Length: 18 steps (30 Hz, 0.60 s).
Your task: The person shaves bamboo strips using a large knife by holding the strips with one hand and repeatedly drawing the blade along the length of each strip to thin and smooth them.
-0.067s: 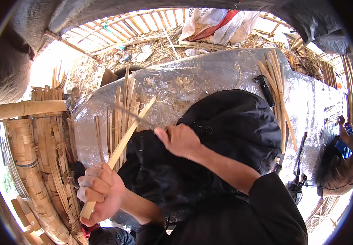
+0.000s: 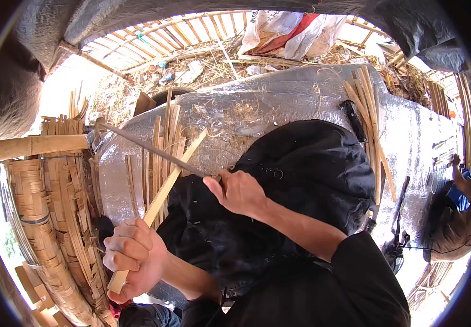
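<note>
My left hand is closed in a fist around the lower end of a pale split bamboo strip, which slants up and to the right. Across the strip's upper part lies the long, narrow blade of a knife, pointing to the upper left. My right hand is wrapped round the knife's handle, which the fingers hide. Black cloth covers my lap beneath both hands.
Bamboo strips lie left of the blade, and more strips lie at the right beside a black object. A shiny plastic sheet spreads underneath. Woven bamboo rolls stand at left. Another person's arm shows far right.
My right hand has shifted slightly left and down. The knife blade, blurred before, now shows clearly and reaches farther to the upper left. My left hand and the bamboo strip stay in place.
</note>
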Available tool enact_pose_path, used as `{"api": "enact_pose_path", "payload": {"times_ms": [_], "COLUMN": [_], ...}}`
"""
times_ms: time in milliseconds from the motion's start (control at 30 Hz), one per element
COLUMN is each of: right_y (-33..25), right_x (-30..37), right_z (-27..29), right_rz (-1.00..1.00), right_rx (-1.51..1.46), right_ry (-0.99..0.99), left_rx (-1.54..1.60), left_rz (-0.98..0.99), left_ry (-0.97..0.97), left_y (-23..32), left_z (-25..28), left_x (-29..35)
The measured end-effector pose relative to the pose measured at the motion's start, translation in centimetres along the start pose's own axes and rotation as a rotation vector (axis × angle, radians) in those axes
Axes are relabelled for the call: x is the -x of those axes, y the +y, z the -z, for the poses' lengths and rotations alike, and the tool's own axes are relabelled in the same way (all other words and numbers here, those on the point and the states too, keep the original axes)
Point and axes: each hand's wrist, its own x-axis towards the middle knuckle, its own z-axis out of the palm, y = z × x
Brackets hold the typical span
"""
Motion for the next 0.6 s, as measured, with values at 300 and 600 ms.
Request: {"api": "enact_pose_path", "payload": {"times_ms": [300,600], "right_y": [2.0,1.8], "right_x": [-0.4,0.2], "right_z": [-0.4,-2.1], "right_rz": [-0.113,0.118], "right_rx": [0.031,0.005], "right_ry": [-0.061,0.199], "left_rx": [0.049,0.092], "left_rz": [-0.020,0.001], "left_ry": [0.018,0.026], "left_y": [-0.3,-0.1], "left_z": [0.6,1.4], "left_x": [0.6,0.8]}}
